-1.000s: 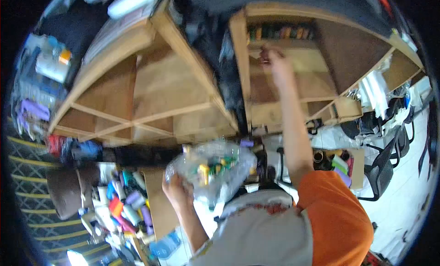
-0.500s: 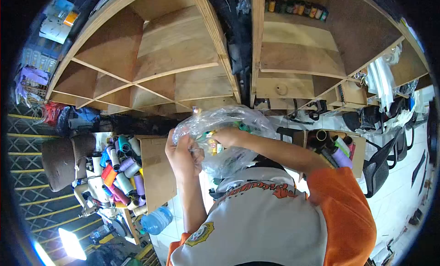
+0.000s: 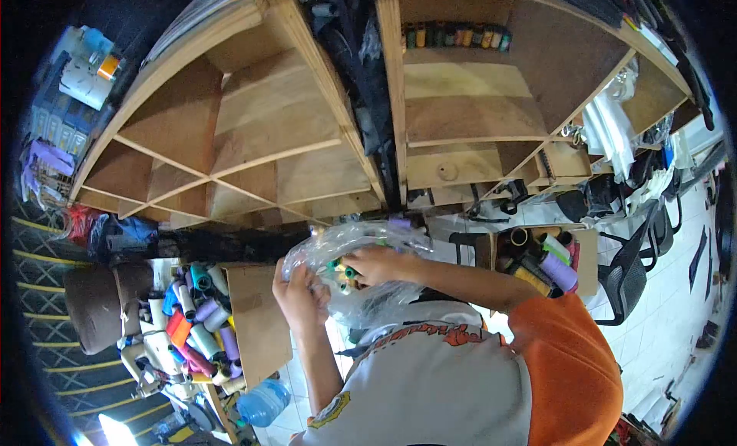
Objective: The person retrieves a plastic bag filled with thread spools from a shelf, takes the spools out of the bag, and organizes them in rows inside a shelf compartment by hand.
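The left hand (image 3: 301,294) is clutching a clear bag (image 3: 365,302). The right hand (image 3: 378,264) is resting in its opening, grip hidden.

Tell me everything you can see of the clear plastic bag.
The clear plastic bag looks thin, glossy and crumpled, with whitish highlights along its folds. It is open, and small green and pale yellowish items show inside. The left hand grips its edge, while the right hand is in its mouth. It sits in front of the person's shirt, before the wooden shelves. Whether anything supports it underneath is hidden.
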`<move>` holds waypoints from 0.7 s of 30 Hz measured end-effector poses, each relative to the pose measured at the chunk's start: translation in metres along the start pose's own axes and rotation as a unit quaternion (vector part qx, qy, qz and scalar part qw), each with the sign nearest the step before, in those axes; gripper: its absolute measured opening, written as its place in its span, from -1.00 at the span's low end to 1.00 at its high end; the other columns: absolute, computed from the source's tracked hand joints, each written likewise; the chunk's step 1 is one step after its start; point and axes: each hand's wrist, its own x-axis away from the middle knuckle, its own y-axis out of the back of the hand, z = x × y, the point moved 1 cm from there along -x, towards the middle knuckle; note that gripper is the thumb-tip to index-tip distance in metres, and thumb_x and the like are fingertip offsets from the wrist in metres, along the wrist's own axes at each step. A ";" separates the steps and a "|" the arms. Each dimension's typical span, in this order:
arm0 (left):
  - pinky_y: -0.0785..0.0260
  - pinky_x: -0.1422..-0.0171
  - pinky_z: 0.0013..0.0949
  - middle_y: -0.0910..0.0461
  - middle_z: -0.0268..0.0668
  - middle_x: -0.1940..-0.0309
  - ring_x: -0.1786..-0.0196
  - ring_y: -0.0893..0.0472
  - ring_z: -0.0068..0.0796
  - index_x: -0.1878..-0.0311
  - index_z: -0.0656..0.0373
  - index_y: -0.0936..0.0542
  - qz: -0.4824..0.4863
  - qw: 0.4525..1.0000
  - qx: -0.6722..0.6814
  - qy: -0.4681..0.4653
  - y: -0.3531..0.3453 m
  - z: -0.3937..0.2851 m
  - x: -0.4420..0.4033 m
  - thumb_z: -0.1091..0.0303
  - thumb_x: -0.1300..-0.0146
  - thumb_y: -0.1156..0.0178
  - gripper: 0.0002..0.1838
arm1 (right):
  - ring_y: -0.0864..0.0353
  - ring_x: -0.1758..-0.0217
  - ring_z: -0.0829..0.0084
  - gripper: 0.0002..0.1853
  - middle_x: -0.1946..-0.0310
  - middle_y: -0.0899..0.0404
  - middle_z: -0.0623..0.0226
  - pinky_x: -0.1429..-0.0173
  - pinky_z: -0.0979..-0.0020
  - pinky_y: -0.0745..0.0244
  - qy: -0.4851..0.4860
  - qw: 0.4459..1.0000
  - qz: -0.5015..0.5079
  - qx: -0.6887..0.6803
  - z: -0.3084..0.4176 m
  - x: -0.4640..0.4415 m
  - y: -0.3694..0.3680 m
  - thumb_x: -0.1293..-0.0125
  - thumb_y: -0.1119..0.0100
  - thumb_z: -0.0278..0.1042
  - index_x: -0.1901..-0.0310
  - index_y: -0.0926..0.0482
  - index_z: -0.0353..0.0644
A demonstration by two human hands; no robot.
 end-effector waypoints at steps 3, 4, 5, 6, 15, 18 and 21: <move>-0.05 0.82 -0.60 -0.27 -0.47 0.67 0.80 -0.20 -0.71 0.25 0.17 -0.41 0.011 1.000 0.014 -0.001 0.013 0.005 -0.010 0.48 -0.23 0.00 -0.95 | -0.54 0.08 0.03 -0.61 0.22 -0.54 0.04 0.02 0.15 -0.46 -0.024 0.998 0.040 -0.050 0.031 0.015 0.067 -0.08 -0.17 -0.29 0.03 -0.41 -0.16; -0.08 0.83 -0.60 -0.29 -0.47 0.66 0.80 -0.21 -0.71 0.22 0.18 -0.44 0.013 1.000 0.016 -0.003 0.013 0.005 -0.012 0.47 -0.22 -0.01 -0.92 | -0.52 0.06 0.04 -0.60 0.20 -0.53 0.03 -0.02 0.19 -0.45 -0.038 0.994 0.082 -0.066 0.044 0.024 0.097 -0.09 -0.18 -0.30 0.01 -0.40 -0.15; -0.09 0.83 -0.60 -0.29 -0.48 0.67 0.80 -0.20 -0.71 0.23 0.18 -0.43 0.013 1.000 0.018 0.005 0.011 0.004 -0.013 0.47 -0.22 -0.01 -0.93 | -0.58 0.15 0.16 -0.60 0.28 -0.57 0.13 0.08 0.21 -0.48 0.018 0.994 0.028 -0.101 0.049 0.036 0.119 -0.10 -0.23 -0.26 0.02 -0.45 -0.17; -0.08 0.83 -0.61 -0.29 -0.48 0.67 0.80 -0.20 -0.71 0.23 0.17 -0.43 0.018 1.000 0.022 0.004 0.011 0.005 -0.014 0.47 -0.22 -0.01 -0.93 | -0.60 0.20 0.22 -0.60 0.27 -0.58 0.15 0.11 0.23 -0.49 0.030 0.985 0.019 -0.166 0.053 0.046 0.141 -0.09 -0.24 -0.23 0.04 -0.47 -0.18; 0.07 0.82 -0.57 -0.23 -0.46 0.69 0.81 -0.14 -0.73 0.37 0.13 -0.34 0.008 1.000 0.024 0.006 -0.016 0.010 -0.028 0.47 -0.26 -0.01 -0.91 | -0.65 0.25 0.44 -0.58 0.41 -0.65 0.24 0.18 0.44 -0.49 -0.117 0.816 -0.546 -0.150 -0.076 0.056 0.323 -0.06 -0.31 -0.19 0.06 -0.56 -0.21; 0.05 0.83 -0.58 -0.23 -0.46 0.69 0.81 -0.15 -0.72 0.35 0.14 -0.35 0.000 1.000 0.020 0.006 -0.016 0.011 -0.031 0.46 -0.27 0.01 -0.93 | -0.67 0.30 0.30 -0.65 0.35 -0.66 0.17 0.17 0.39 -0.50 -0.171 0.780 -0.600 -0.032 -0.119 0.011 0.347 -0.06 -0.29 -0.26 0.14 -0.57 -0.26; 0.01 0.82 -0.59 -0.25 -0.46 0.69 0.81 -0.17 -0.71 0.32 0.14 -0.37 -0.019 1.000 0.012 0.005 -0.016 0.013 -0.033 0.49 -0.25 0.02 -0.97 | -0.64 0.33 0.16 -0.74 0.38 -0.63 0.08 0.20 0.31 -0.51 -0.301 0.784 -0.524 0.139 -0.183 -0.035 0.365 -0.06 -0.25 -0.29 0.25 -0.60 -0.27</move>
